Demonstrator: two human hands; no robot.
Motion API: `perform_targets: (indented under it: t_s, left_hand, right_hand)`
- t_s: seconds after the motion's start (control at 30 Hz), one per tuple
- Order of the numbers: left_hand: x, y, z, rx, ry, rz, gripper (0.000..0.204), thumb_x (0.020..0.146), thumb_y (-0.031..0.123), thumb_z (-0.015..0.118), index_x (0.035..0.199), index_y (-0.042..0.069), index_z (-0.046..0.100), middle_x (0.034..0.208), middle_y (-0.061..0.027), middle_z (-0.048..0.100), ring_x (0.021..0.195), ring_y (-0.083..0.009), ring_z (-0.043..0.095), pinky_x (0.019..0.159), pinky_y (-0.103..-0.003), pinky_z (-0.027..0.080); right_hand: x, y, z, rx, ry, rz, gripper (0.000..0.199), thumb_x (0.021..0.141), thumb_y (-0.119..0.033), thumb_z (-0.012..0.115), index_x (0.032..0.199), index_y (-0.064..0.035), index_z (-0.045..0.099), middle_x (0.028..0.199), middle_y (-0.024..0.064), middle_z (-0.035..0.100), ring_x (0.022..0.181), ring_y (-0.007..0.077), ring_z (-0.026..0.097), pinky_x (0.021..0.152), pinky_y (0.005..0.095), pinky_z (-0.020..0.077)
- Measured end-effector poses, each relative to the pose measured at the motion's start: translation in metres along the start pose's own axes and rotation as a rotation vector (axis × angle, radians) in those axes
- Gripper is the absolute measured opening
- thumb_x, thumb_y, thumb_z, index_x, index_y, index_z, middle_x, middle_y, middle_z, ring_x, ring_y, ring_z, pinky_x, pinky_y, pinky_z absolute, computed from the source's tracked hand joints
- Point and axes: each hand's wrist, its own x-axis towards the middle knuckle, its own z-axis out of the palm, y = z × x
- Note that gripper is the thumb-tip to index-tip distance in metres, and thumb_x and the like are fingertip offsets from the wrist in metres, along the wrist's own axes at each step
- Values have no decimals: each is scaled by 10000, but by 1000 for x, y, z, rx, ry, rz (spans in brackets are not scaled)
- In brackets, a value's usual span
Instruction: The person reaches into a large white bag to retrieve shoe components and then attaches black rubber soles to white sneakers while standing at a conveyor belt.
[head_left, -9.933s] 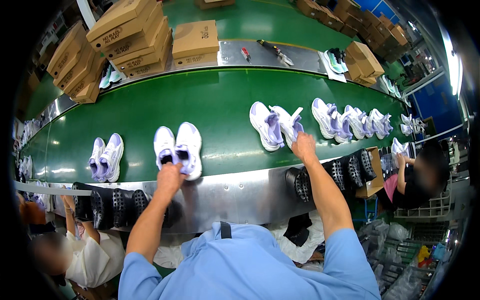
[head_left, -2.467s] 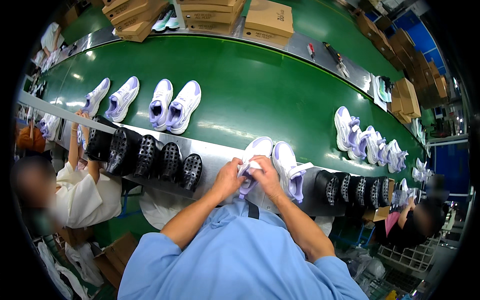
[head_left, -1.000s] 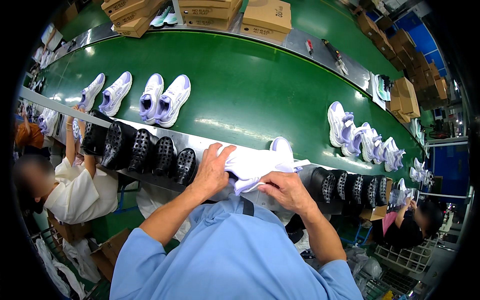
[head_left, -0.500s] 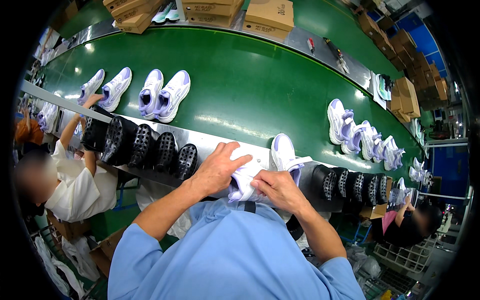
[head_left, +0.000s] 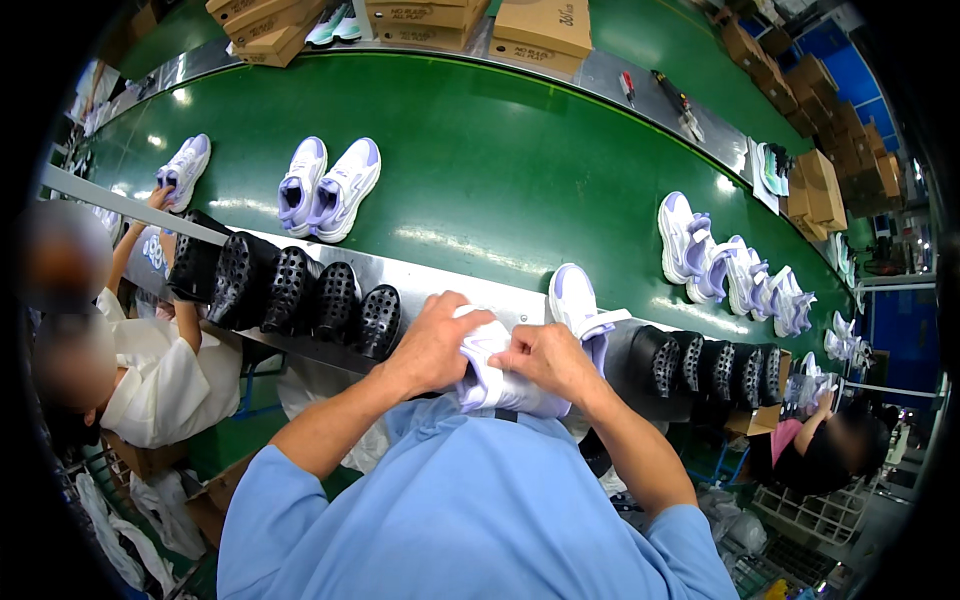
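A white and lilac sneaker (head_left: pixel 482 385) lies tilted close against my body, at the metal edge of the bench. Around its far left side, my left hand (head_left: pixel 432 343) grips the upper. My right hand (head_left: pixel 552 360) is closed, with thumb and fingertips pinching at the shoe's opening; the exact part pinched is partly hidden behind the fingers. Just beyond my right hand, a second sneaker (head_left: pixel 574 300) of the same kind stands with its toe pointing away and its strap sticking out to the right.
Black studded shoe forms (head_left: pixel 336 303) line the metal edge at left, with more black forms (head_left: pixel 717 368) at right. On the green conveyor stand a sneaker pair (head_left: pixel 340 190) and several sneakers (head_left: pixel 741 275). Shoe boxes (head_left: pixel 540 35) sit beyond. Co-workers (head_left: pixel 165 375) flank me.
My right hand has shifted slightly up and curled more tightly, and the held sneaker has turned. At far left, a co-worker's hand has moved, and one sneaker there is gone from its spot.
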Motion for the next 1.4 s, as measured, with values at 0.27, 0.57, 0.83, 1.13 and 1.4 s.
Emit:
perform_targets:
  t_s: [0.27,0.57,0.83,1.13,1.4]
  left_hand:
    - [-37,-37,81,-251,-11,-945,597,859,163,663,1435,49,554,1225,-320,681,1170,-457,660,1021,-505,515]
    - [-15,-28,79,168,72,-775,496,886,315,763,1271,40,615,1126,-236,718,1039,-397,713,846,-466,575]
    - [-2,-39,74,327,222,-64,213,846,75,689,1048,37,632,942,-136,583,899,-361,623,735,-496,538]
    - [32,28,120,58,28,-40,200,906,149,722,1013,3,638,939,-234,675,884,-422,677,780,-529,545]
    - [65,-8,166,108,-66,-212,220,923,176,690,989,-34,688,966,-289,691,908,-463,687,800,-557,548]
  right_hand:
    - [3,40,44,138,357,27,298,897,-235,778,1030,11,674,830,174,719,729,309,691,694,413,552]
    - [28,84,101,174,161,346,443,858,-359,814,935,33,622,866,285,718,855,469,709,750,521,542]
    - [8,81,95,312,285,267,316,916,-281,769,894,-1,623,797,208,700,761,380,699,704,481,535]
    - [-51,160,45,97,894,590,420,900,-189,737,1217,28,569,1026,207,698,972,423,686,869,498,538]
    - [-37,139,60,58,965,153,514,821,-95,737,1312,-24,602,1274,238,575,1142,415,572,996,448,487]
